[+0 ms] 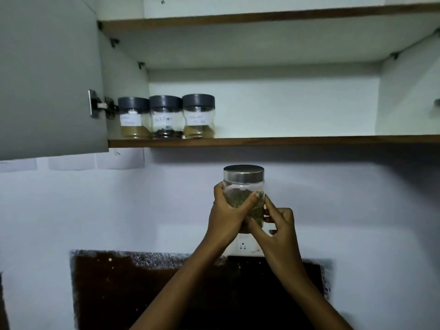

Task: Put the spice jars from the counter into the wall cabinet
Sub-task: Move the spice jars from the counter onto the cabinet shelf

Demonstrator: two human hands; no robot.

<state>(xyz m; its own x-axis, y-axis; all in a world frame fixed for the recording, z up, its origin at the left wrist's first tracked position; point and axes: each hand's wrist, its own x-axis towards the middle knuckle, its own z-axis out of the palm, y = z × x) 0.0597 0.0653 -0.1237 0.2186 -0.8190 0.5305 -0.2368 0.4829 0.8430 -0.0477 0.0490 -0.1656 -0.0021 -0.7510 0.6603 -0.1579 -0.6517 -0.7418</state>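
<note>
A clear spice jar with a steel lid and green-brown contents is held up in front of the wall, below the wall cabinet's lower shelf. My left hand wraps around its left side and front. My right hand grips its lower right side and base. Three labelled jars with grey lids stand side by side at the shelf's left end: the left one, the middle one and the right one.
The cabinet door hangs open at the left, its hinge beside the jars. An upper shelf spans the top. A wall socket sits behind my wrists, above a dark counter.
</note>
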